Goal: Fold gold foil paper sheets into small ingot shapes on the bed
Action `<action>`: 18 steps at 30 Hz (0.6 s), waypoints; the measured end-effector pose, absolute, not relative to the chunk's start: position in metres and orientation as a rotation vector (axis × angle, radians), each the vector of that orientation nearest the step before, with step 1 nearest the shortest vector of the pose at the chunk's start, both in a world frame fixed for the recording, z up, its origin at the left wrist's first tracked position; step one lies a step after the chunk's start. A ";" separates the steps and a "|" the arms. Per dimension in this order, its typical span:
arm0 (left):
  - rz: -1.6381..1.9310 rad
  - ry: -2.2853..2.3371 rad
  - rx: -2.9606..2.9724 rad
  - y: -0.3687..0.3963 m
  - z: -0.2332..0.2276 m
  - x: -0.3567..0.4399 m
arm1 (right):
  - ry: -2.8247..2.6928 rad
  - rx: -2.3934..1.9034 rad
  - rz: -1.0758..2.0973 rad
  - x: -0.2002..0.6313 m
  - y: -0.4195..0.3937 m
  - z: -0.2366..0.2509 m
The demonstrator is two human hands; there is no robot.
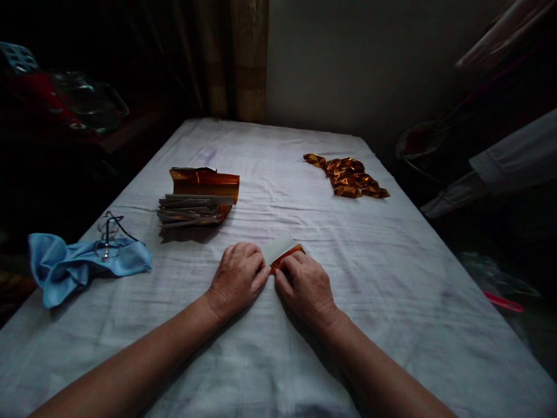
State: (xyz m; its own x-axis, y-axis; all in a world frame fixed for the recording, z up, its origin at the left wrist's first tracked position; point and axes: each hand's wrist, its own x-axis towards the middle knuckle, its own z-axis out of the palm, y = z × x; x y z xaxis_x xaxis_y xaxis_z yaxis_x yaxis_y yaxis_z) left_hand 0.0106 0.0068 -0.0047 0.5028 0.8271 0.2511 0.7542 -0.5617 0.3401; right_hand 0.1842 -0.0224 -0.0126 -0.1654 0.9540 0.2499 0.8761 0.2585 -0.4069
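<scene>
A small sheet of gold foil paper (279, 248) lies near the middle of the cloth, its pale side up and a shiny gold strip along the near edge. My left hand (240, 277) is closed on the sheet's left end, fingers curled and thumb toward the centre. At the other end, my right hand (306, 285) pinches the gold edge. Both hands rest low over the cloth, with thumbs almost meeting. Beyond my left hand sits a stack of gold foil paper (195, 210), partly curled. Folded gold foil pieces (350, 177) lie piled at the far right.
A white cloth (391, 325) with wrinkles covers the flat surface. Eyeglasses (108, 242) rest on a blue cloth (87, 261) at the left. A glass jug (89, 101) stands in the dark at the upper left. Beyond the right edge is a pink handle (503, 302).
</scene>
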 end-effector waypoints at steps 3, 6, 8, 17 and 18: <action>0.582 1.376 2.563 0.007 -0.006 0.011 | -2.077 -1.639 0.218 0.185 -0.022 -0.013; 0.588 1.385 2.582 0.006 -0.008 0.012 | -2.079 -1.624 0.187 0.185 -0.022 -0.013; 0.597 1.393 2.581 0.006 -0.008 0.012 | -2.088 -1.618 0.164 0.185 -0.022 -0.014; 0.590 1.346 2.540 0.004 -0.010 0.012 | -1.856 -1.388 0.307 0.197 -0.024 0.000; 0.590 1.349 2.536 0.004 -0.010 0.012 | -1.802 -1.337 0.255 0.203 -0.028 0.007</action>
